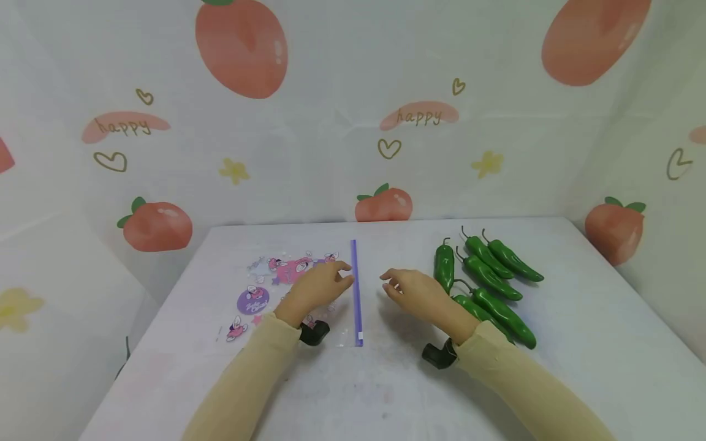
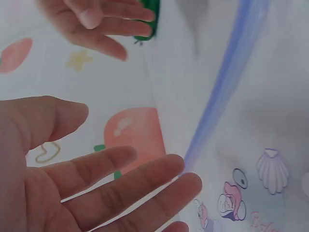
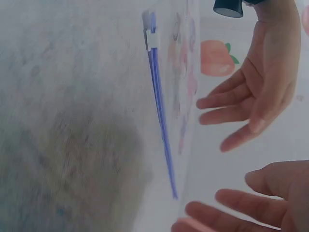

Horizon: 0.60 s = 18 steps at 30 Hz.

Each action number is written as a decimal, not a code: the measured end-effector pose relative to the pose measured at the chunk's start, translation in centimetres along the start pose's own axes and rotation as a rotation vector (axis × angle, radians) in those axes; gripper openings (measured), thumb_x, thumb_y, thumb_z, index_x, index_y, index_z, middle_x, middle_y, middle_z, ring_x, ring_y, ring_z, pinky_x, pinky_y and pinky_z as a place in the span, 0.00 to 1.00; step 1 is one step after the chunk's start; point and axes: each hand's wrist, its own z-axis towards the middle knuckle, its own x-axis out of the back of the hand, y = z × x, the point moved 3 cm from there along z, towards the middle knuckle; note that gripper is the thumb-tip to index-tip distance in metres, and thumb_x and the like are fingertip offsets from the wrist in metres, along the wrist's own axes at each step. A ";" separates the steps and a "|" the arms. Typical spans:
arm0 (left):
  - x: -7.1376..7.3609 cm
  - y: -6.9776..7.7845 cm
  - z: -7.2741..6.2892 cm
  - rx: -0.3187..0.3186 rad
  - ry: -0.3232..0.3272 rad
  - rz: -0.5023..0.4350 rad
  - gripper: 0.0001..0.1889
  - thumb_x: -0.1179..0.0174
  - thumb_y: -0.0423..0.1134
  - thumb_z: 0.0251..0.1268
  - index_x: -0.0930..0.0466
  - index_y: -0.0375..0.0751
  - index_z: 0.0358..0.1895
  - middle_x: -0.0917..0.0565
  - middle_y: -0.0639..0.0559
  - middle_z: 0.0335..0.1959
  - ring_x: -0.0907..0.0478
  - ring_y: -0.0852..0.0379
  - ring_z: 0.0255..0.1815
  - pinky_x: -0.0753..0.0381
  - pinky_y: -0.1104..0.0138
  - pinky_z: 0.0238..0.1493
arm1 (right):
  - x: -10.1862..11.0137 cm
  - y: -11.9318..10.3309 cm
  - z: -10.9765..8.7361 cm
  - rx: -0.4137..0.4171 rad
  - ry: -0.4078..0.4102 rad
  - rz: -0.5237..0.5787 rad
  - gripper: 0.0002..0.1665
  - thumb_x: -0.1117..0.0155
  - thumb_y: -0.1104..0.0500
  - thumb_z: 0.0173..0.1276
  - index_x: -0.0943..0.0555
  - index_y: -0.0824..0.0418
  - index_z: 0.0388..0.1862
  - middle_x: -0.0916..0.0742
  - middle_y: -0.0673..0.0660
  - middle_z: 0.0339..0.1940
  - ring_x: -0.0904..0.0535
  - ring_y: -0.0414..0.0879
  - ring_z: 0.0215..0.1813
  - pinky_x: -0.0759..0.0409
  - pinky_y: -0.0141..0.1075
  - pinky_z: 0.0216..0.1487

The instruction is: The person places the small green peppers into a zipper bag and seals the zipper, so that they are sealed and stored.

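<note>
A clear zip bag with pink and purple cartoon prints (image 1: 254, 300) lies flat on the table. Its purple zip strip (image 1: 356, 288) runs along the right edge, with a white slider (image 1: 361, 335) at the near end. My left hand (image 1: 320, 288) hovers over the bag, fingers loosely bent and holding nothing. Across the strip, my right hand (image 1: 416, 294) is held above the table, also with nothing in it. In the left wrist view the left fingers (image 2: 120, 198) are spread. The right wrist view shows the right fingers (image 3: 241, 208) extended and apart.
Several green chili peppers (image 1: 491, 275) lie grouped on the right side of the table, beside and partly behind the right forearm. A white cloth backdrop (image 1: 331, 73) with printed fruit and hearts stands behind the white table (image 1: 386, 392). Each wrist wears a black camera.
</note>
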 end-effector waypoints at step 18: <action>-2.1 -3.1 2.5 0.153 0.065 -0.660 0.15 0.49 0.38 0.71 0.21 0.37 0.54 0.16 0.42 0.44 0.17 0.53 0.42 0.18 0.63 0.45 | -3.2 1.2 5.2 -0.050 -0.102 0.590 0.21 0.43 0.65 0.68 0.25 0.70 0.59 0.16 0.65 0.48 0.18 0.46 0.42 0.19 0.36 0.42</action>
